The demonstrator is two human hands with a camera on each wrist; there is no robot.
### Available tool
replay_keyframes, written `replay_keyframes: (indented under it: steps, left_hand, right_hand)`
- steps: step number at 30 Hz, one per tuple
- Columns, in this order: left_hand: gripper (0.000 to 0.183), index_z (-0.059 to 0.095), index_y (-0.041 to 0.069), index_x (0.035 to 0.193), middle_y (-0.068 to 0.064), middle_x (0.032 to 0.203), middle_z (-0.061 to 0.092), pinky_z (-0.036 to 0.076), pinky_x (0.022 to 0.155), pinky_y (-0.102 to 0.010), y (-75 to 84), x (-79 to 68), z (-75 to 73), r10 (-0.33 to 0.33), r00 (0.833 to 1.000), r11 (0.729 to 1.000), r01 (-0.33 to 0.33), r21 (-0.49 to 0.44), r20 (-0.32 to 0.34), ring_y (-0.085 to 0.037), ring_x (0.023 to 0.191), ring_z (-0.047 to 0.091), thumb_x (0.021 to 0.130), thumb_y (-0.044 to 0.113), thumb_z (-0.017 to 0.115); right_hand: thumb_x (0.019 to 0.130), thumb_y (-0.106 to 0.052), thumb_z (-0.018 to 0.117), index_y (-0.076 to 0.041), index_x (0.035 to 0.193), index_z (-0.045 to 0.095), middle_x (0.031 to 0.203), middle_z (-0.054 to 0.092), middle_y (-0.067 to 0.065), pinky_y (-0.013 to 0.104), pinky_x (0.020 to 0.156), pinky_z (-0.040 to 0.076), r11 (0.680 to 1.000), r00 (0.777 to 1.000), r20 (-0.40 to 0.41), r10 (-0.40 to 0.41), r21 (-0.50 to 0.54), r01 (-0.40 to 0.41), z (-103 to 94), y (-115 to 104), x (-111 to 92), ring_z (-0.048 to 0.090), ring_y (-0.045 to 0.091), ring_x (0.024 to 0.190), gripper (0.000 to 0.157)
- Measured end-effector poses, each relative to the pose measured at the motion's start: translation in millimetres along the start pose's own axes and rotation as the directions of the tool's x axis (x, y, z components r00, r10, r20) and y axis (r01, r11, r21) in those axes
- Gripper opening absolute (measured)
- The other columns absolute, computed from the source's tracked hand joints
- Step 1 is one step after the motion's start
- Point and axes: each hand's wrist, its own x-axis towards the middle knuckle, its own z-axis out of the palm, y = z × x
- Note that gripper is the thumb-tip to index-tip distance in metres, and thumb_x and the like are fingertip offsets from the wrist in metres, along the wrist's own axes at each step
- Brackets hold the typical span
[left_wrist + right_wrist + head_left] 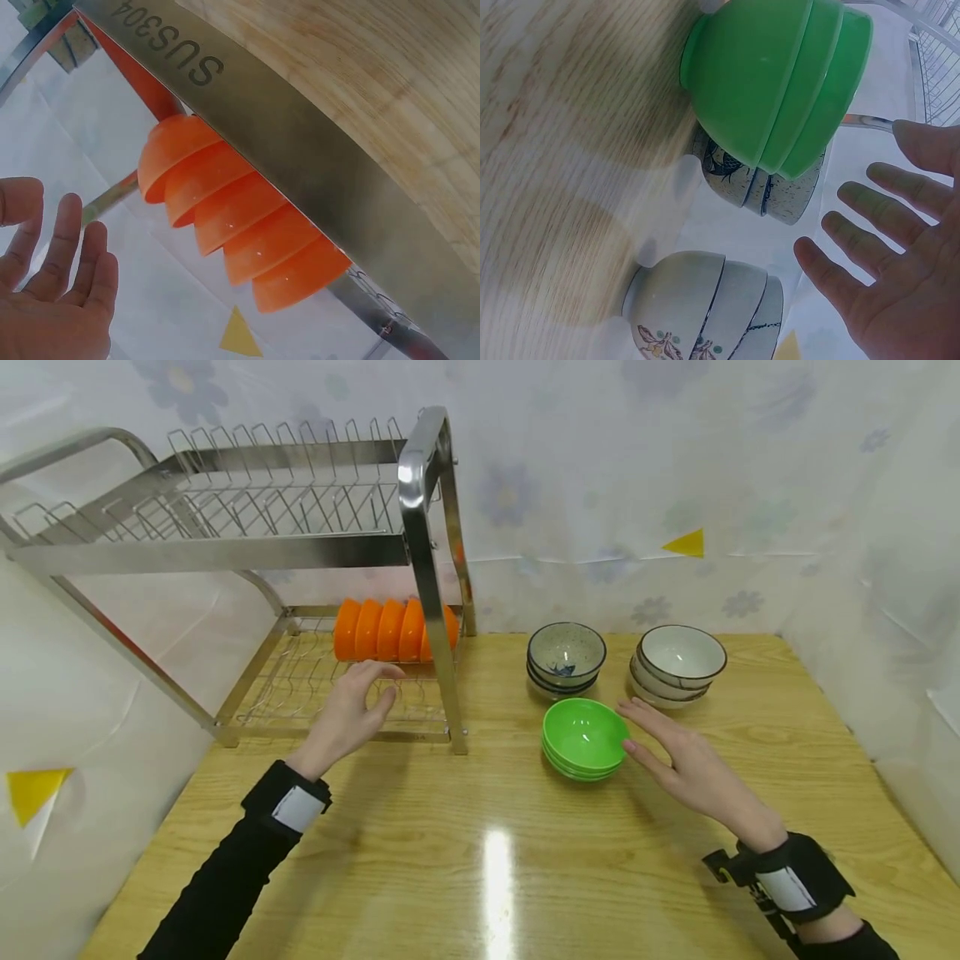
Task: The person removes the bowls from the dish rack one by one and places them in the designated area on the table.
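Observation:
In the head view my left hand (348, 714) hovers before the lower shelf of a metal dish rack (225, 556), fingers loosely bent, holding nothing. A row of several orange bowls (390, 631) stands on edge on that shelf, just beyond the hand. My right hand (686, 764) is spread at the right side of a stack of green bowls (585, 735); whether it touches the rim cannot be told from the head view. The right wrist view shows a gap between its fingers and the green stack. Behind stand speckled grey bowls (566, 653) and white dark-rimmed bowls (681, 658), both stacked.
The rack's upper tier has wire slots (285, 485), and its front post (442, 668) rises right of the orange bowls. A wooden table (420, 860) lies under everything. Patterned sheeting (540, 510) hangs behind, with a yellow triangle (686, 543) on it.

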Motion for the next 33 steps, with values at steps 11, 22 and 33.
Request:
replay_keyframes:
  steps: [11, 22, 33]
  left_hand:
    - [0.024, 0.059, -0.003, 0.116, -0.018, 0.113, 0.063, 0.045, 0.091, -0.054, -3.4, -0.6, -0.9, -0.04, 0.997, 0.999, 0.039, 0.016, 0.061, -0.033, 0.106, 0.053, 0.092, 0.001, 0.057]
    - [0.027, 0.059, -0.004, 0.116, -0.019, 0.109, 0.063, 0.045, 0.09, -0.053, -3.0, -0.3, 4.0, -0.022, 0.998, 0.999, 0.02, 0.038, 0.056, -0.033, 0.102, 0.055, 0.089, 0.0, 0.061]
    - [0.028, 0.058, 0.0, 0.118, -0.018, 0.11, 0.063, 0.047, 0.086, -0.054, 1.1, 0.3, 7.4, -0.067, 0.993, 0.997, 0.063, 0.049, 0.097, -0.034, 0.104, 0.054, 0.091, 0.004, 0.06]
  right_hand:
    - [0.09, -0.007, 0.065, -0.002, 0.136, 0.051, 0.137, 0.05, 0.024, 0.063, 0.093, 0.043, 0.999, 1.0, -0.007, -0.03, -0.015, 0.03, 1.4, 1.2, -0.9, 0.041, 0.04, 0.127, 0.049]
    - [0.09, -0.005, 0.064, 0.0, 0.135, 0.051, 0.137, 0.05, 0.023, 0.063, 0.095, 0.041, 0.999, 1.0, 0.003, -0.027, 0.023, 0.027, 3.0, 1.6, -4.2, 0.039, 0.039, 0.129, 0.048]
    - [0.09, -0.005, 0.065, 0.003, 0.133, 0.053, 0.137, 0.05, 0.024, 0.062, 0.094, 0.042, 0.999, 0.999, 0.013, -0.029, 0.023, 0.029, 5.9, 3.2, -4.4, 0.043, 0.043, 0.125, 0.045]
